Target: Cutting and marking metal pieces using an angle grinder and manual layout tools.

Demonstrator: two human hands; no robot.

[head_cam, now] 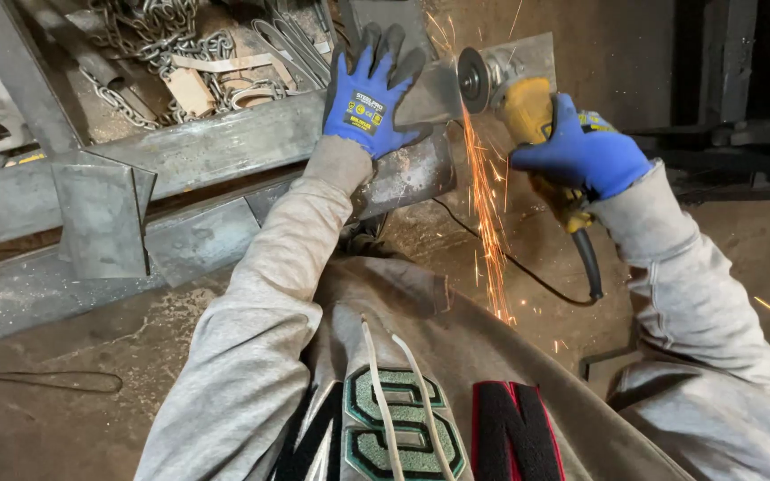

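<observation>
The angle grinder (pixel 528 111) sits at the far right end of the steel frame (pixel 225 142), its disc (pixel 472 78) edge-on against a flat steel plate (pixel 438 89) that stands up from the frame's end. The grinder's body runs from the disc back and down toward the person, ending in a black cable (pixel 586 263) that loops across the floor (pixel 64 428). Sparks (pixel 487 214) fall straight down from the contact point, between the two arms.

The right hand (pixel 581 151), in a blue glove, is clenched around the yellow grinder body just behind the disc and is the hand nearer the tool. The left hand (pixel 369 93), also blue-gloved with dark fingertips, is spread flat with fingers pointing away, pressing on the plate and the frame's top edge just left of the disc; it clamps nothing but braces the work. The disc lies between the two hands, close to the left fingertips.

The frame's long axis runs from the left edge of the view to the plate, slanting slightly upward to the right. A second steel plate (pixel 100 218) leans against the frame's near side toward its left end.

On the back of the left glove is a small rectangular label, dark with yellow marks. Beyond the frame's far edge lie a heap of chain (pixel 158 40) and scraps of wood (pixel 191 89). The person's grey hooded top carries large sewn letters in green, white, red and black at the bottom of the view.
</observation>
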